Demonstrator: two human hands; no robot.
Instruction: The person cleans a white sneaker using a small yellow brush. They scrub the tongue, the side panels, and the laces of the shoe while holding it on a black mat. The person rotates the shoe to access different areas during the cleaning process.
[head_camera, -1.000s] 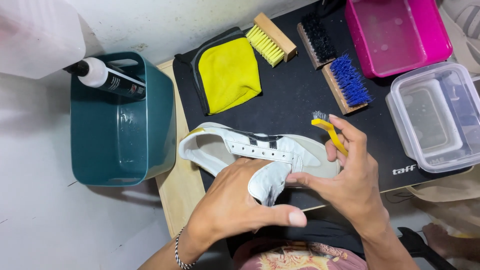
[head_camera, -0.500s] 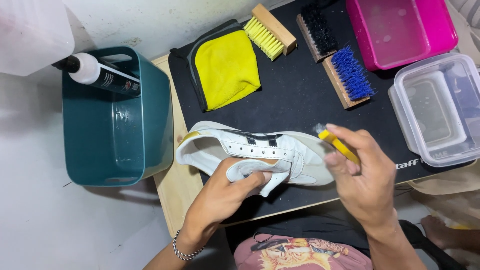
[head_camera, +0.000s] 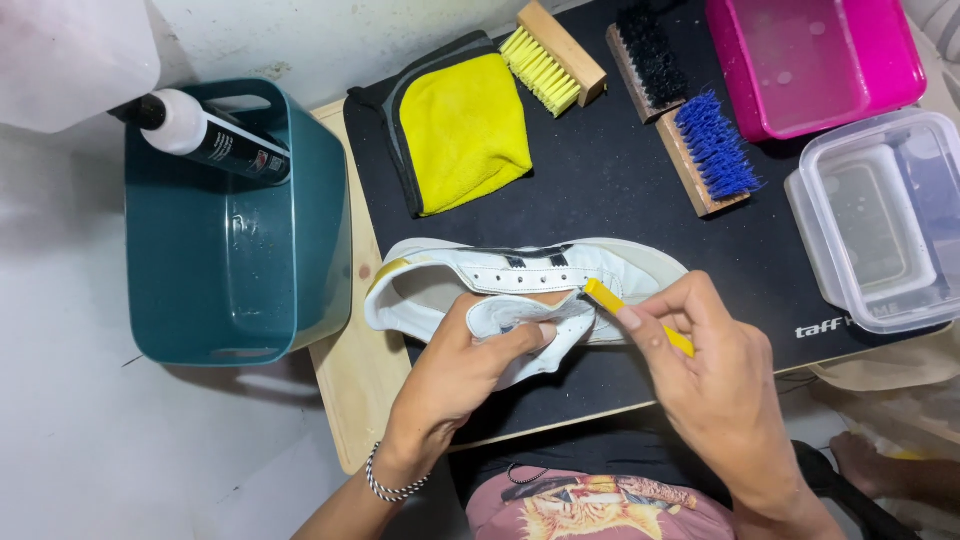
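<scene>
Landmark: white low-top leather sneaker (head_camera: 520, 285) w/ dark stripes, lying on its side at near edge of black rubber mat (head_camera: 600, 190); everything below placed relative to it.
Far left of sneaker: teal plastic tub (head_camera: 235, 250), looks wet inside; white squeeze bottle w/ black label (head_camera: 205, 135) resting across its far rim.
Under heel: pale wooden board (head_camera: 350, 400), mat on top of it.
Left hand (head_camera: 450, 385): fingers curled shut on sneaker's tongue, thumb (head_camera: 520, 335) pressed on top, pulling it out flat; beaded bracelet (head_camera: 385, 487) on wrist.
Above sneaker, left: yellow microfibre cloth folded over grey cloth (head_camera: 465, 130).
Above sneaker, mid: wooden brush w/ yellow bristles (head_camera: 550, 55); then black-bristle brush (head_camera: 645, 50); then blue-bristle wooden brush (head_camera: 705, 150).
Right hand (head_camera: 720, 390): fingers pinched tight on small yellow-handled detail brush (head_camera: 630, 312), head touching tongue edge just beside lace eyelets.
Right of sneaker: pink plastic tub (head_camera: 815, 60) farther off; clear plastic box (head_camera: 880, 215) w/ liquid, nearer.
Doing it well (judgement): keep tongue taut w/ left thumb so fabric doesn't bunch; short light strokes, tip only; work out from stitching; avoid digging at eyelets; wipe w/ cloth before foam dries.
Risk (judgement): too much pressure could fray tongue edge or flick dirty liquid onto clean upper.
</scene>
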